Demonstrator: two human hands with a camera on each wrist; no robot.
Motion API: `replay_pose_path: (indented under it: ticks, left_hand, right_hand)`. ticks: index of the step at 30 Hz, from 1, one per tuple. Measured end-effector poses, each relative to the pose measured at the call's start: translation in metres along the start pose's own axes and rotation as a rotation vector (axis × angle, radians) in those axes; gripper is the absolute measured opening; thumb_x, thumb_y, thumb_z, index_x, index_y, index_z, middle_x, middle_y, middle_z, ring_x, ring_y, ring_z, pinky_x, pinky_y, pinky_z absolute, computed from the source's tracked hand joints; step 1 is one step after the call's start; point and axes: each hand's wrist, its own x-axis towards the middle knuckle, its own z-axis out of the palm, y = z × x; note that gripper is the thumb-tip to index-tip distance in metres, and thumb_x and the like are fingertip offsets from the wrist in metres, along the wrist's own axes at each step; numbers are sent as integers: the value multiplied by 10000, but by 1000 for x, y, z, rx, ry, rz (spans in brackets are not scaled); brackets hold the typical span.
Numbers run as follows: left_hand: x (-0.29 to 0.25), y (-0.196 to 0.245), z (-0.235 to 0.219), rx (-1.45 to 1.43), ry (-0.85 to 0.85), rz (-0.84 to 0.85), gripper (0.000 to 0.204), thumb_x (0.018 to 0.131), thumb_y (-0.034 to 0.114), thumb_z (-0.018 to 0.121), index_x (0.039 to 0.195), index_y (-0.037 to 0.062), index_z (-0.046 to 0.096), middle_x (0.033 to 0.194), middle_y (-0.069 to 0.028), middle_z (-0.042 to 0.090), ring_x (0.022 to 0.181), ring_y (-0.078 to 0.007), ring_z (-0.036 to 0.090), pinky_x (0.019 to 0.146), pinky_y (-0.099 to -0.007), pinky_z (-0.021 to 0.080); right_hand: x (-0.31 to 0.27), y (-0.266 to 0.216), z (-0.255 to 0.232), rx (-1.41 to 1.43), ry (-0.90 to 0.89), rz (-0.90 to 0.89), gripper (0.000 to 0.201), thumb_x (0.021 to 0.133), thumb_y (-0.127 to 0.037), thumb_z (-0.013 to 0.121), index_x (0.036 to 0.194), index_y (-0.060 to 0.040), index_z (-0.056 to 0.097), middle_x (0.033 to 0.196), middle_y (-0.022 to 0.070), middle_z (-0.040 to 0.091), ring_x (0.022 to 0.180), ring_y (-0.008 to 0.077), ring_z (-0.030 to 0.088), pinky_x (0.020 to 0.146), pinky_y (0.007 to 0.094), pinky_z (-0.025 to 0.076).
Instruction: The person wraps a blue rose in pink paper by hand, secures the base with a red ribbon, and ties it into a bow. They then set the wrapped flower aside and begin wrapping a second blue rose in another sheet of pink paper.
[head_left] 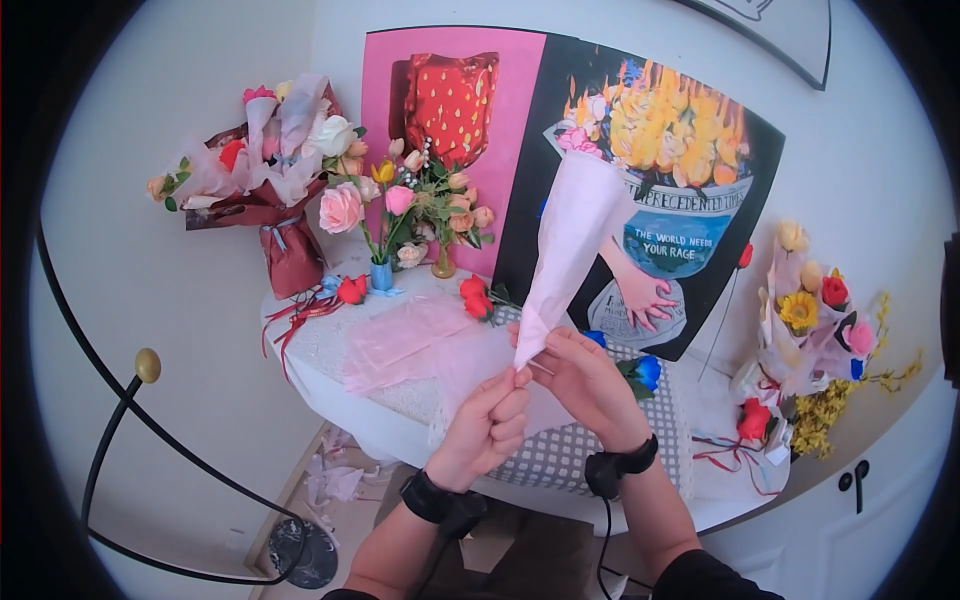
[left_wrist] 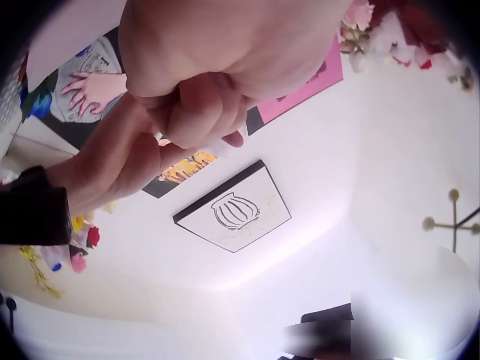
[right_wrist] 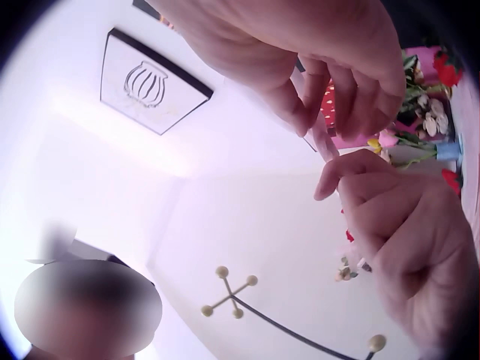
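A pale pink paper cone [head_left: 570, 240], wide at the top and narrow at the bottom, is held up over the table, tilted to the right. My left hand [head_left: 487, 425] pinches its narrow tip with curled fingers. Just above and to the right, my right hand [head_left: 588, 385] holds the paper's lower end between thumb and fingers. In the right wrist view the left hand [right_wrist: 401, 232] is below the right hand [right_wrist: 300, 60], with a bit of twisted paper [right_wrist: 322, 142] between them. What lies inside the cone is hidden.
Pink sheets [head_left: 415, 340] lie on the white table [head_left: 320, 375] beside red roses [head_left: 476, 298]. A blue rose [head_left: 645, 373] rests on the checked cloth [head_left: 570, 460]. Bouquets stand left [head_left: 290, 250] and right [head_left: 800, 330]; picture boards [head_left: 515, 180] lean behind.
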Motion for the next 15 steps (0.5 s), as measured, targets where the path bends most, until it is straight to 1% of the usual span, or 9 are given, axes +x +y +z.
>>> replay_pose_path:
  ticks: [1,3,7,8,10,12,13,14,15]
  left_hand:
    - [-1,0,-3,0,-1,0,228,1130,304,387,1095,117,512,627,82,226,451,-28,201,389,-211,141]
    - [-2,-2,-8,-222,-193,-70,225,1140,296,340,1060,128,466,617,68,211,433,-40,177,366,-218,133]
    - [-3,-6,-7,-319,-205,-118,284,1145,306,291,977,134,443,575,50,168,405,-62,127,335,-239,123]
    - [-3,-7,-9,-353,-245,-124,286,1145,305,288,977,132,441,573,49,172,403,-63,124,336,-237,118]
    - [-2,-11,-16,-386,-288,-130,287,1145,304,286,976,129,439,571,47,175,402,-64,122,337,-235,114]
    - [0,-15,-24,-399,-418,-148,268,1142,311,311,977,127,413,608,56,194,430,-55,177,366,-234,161]
    - [-1,-15,-28,-398,-419,-148,268,1142,311,311,977,127,413,608,56,194,430,-55,177,366,-234,161]
    - [-2,-13,-32,-223,-310,-140,273,1140,322,320,999,121,440,610,55,216,442,-56,191,382,-236,193]
    - [-3,-12,-31,-50,-200,-130,281,1137,332,329,1021,115,466,612,54,238,455,-57,204,399,-237,224]
  right_hand:
    - [-2,-3,7,33,-21,45,153,988,-134,666,1087,-21,695,1112,84,717,1067,160,657,997,379,502]
    - [-1,-3,5,25,-40,38,149,988,-123,662,1090,-19,695,1104,85,717,1045,169,660,988,375,508]
    - [2,1,-13,-22,-89,-12,122,975,-70,665,1066,-1,707,1082,101,721,987,180,670,940,344,528]
    - [1,0,-13,-23,-90,-13,122,975,-70,665,1066,-1,707,1082,101,721,987,180,670,940,344,528]
    - [0,-3,-12,-89,-63,-28,95,950,-27,686,1025,18,723,1035,107,731,925,171,680,873,310,541]
    - [-2,-7,-8,-152,-40,-40,88,934,-19,703,1004,26,731,999,106,736,893,165,681,850,301,539]
    - [-4,-8,-7,-214,-13,-52,81,918,-10,720,983,33,739,963,105,740,862,160,682,827,292,537]
    - [-4,-10,-5,-214,-13,-55,81,918,-10,720,983,33,739,963,105,740,862,160,682,827,292,537]
    - [-4,-11,-3,-325,15,-109,81,909,-15,731,971,35,745,933,99,741,831,150,683,795,278,538]
